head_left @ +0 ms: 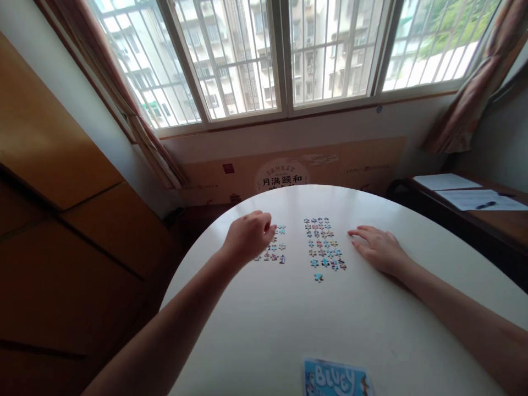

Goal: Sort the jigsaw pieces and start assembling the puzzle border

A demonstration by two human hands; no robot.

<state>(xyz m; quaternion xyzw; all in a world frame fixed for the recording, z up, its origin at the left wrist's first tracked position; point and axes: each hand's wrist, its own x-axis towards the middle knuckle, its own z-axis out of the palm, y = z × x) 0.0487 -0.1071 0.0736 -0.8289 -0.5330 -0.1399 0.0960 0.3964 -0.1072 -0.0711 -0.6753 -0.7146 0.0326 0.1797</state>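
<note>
My left hand (251, 235) is over the left group of jigsaw puzzle pieces (282, 259), its fingers curled in and the thumb close to them. Whatever it may hold is hidden, and the hand covers part of that group. Several rows of small, colourful jigsaw pieces (322, 253) form a second block to the right of it. Just below this block lies a single blue and brown jigsaw piece (319, 278). My right hand (381, 248) rests on the table beside the second block, fingers stretched toward it and apart from the pieces.
The round white table (264, 335) carries a blue box marked "BLUEY" (336, 379) at its near edge. Papers (480, 199) and a dark pen (485, 205) lie on a brown desk at right. Beyond are barred windows, curtains and a printed cardboard panel (371, 159); wooden cabinets (61, 247) stand left.
</note>
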